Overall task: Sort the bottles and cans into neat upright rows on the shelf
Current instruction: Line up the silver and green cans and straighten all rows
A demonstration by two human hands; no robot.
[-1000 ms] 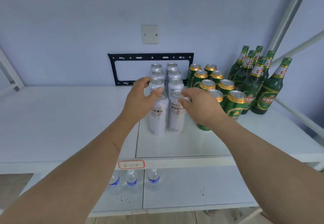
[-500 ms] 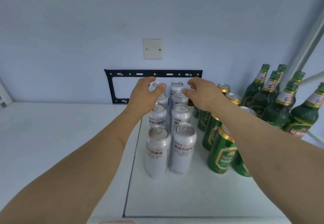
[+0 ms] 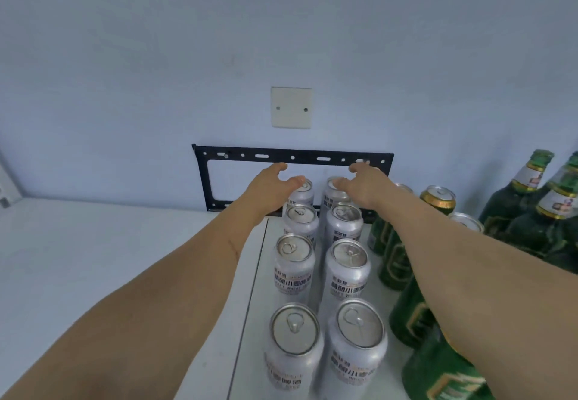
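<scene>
Silver cans (image 3: 347, 270) stand upright in two rows running from front to back on the white shelf (image 3: 93, 259). Green cans (image 3: 395, 259) with gold rims line up to their right, partly hidden under my right forearm. Green glass bottles (image 3: 531, 205) stand at the far right. My left hand (image 3: 269, 188) reaches to the rearmost left silver can (image 3: 301, 194), thumb at its top, fingers spread. My right hand (image 3: 364, 185) hovers over the rearmost right silver can (image 3: 333, 194), thumb touching its rim, fingers apart. Neither hand holds a can.
A black metal bracket (image 3: 294, 157) is fixed to the blue wall just behind the cans, with a white wall plate (image 3: 291, 107) above it. The shelf's left half spreads wide to the left of the silver rows. A seam (image 3: 250, 290) divides the shelf panels.
Both hands have moved from the front silver cans to the rearmost pair. The camera has come closer and lower over the shelf, so the rows fill more of the view.
</scene>
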